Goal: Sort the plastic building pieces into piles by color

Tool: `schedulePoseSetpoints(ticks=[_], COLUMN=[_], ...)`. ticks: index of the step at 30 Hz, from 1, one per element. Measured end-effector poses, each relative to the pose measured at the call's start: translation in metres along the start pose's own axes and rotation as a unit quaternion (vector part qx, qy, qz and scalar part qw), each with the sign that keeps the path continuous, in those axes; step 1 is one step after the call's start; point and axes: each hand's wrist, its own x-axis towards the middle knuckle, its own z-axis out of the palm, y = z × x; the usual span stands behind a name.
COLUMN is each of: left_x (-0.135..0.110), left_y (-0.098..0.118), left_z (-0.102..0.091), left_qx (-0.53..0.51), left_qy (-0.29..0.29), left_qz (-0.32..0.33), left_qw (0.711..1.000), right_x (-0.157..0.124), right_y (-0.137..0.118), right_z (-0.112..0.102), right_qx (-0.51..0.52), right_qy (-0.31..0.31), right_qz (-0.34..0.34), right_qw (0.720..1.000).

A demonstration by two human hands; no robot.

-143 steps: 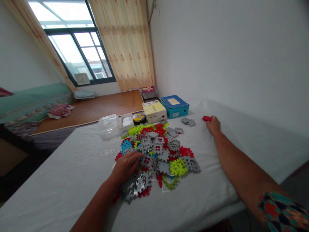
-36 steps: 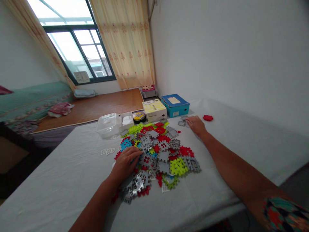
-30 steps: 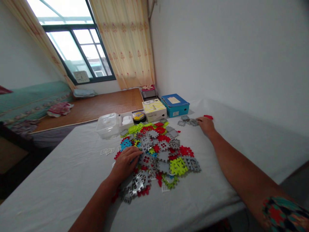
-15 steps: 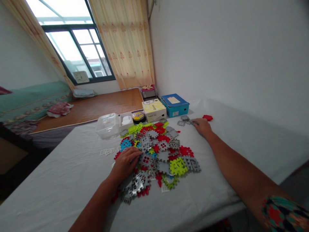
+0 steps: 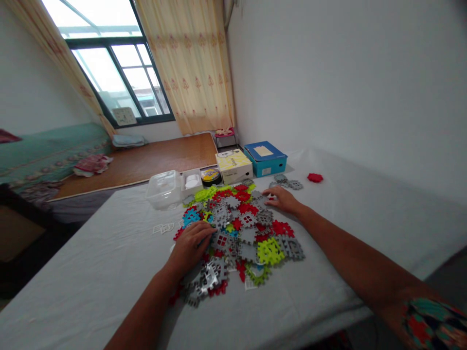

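A mixed pile of flat plastic interlocking building pieces with toothed edges, in grey, red, lime green and blue, lies on the white cloth. My left hand (image 5: 190,243) rests on the left side of the pile with its fingers stretched out, next to a grey piece with a red window (image 5: 221,240). At the right edge of the pile, my right hand (image 5: 282,199) is open, thumb and fingers apart, beside a grey piece (image 5: 258,198). Beyond that hand, several grey pieces (image 5: 288,182) form a small group, with a red piece (image 5: 315,178) lying apart to their right.
Along the back stand a clear plastic tub (image 5: 164,189), a white box (image 5: 191,181), a round black-and-yellow tin (image 5: 210,177), a yellow box (image 5: 234,166) and a blue box (image 5: 265,159). White flat pieces (image 5: 163,228) lie left of the pile. A wall runs along the right.
My right hand has let go of a grey piece at the small grey group and moved left to the edge of the pile. The left hand has stayed in place.
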Motion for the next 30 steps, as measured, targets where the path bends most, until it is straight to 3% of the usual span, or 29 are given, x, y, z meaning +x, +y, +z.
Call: schedulePoseSetpoints(ticks=[4,8,10,12,16,18,20,22,25,30], left_x=[-0.001,-0.002,-0.002,-0.001,-0.001,-0.001,-0.001,-0.002,-0.003,-0.001], left_y=[-0.001,-0.003,-0.003,-0.003,-0.002,-0.002,-0.003,-0.004,-0.004,-0.002], left_z=[0.001,0.003,0.003,0.002,0.002,0.002,0.003,0.004,0.004,0.001], left_qx=[0.007,0.005,0.003,0.0,-0.004,-0.002,0.0,0.001,0.0,-0.005], left_qy=[-0.006,-0.014,-0.013,-0.007,0.001,-0.002,-0.008,-0.01,-0.008,-0.006], left_qz=[-0.002,-0.003,-0.002,-0.002,-0.002,-0.003,-0.002,-0.001,-0.003,0.002], left_qw=[1.0,1.0,1.0,1.0,1.0,1.0,1.0,1.0,1.0,1.0], right_x=[0.003,0.002,0.002,0.004,0.006,0.004,0.002,0.0,-0.001,0.002], right_y=[0.018,0.043,0.053,0.058,0.059,0.055,0.045,0.032,0.01,-0.002], right_z=[-0.006,-0.003,0.0,0.003,0.003,0.0,-0.001,0.0,0.006,0.001], right_qx=[0.103,0.251,0.298,0.308,0.279,0.203,0.092,0.002,-0.052,-0.053], right_qy=[0.063,0.197,0.225,0.23,0.235,0.234,0.183,0.087,-0.014,-0.066], right_qz=[0.093,0.266,0.303,0.309,0.309,0.285,0.221,0.147,0.098,0.117], right_qw=[0.988,0.909,0.877,0.87,0.878,0.907,0.954,0.985,0.994,0.99])
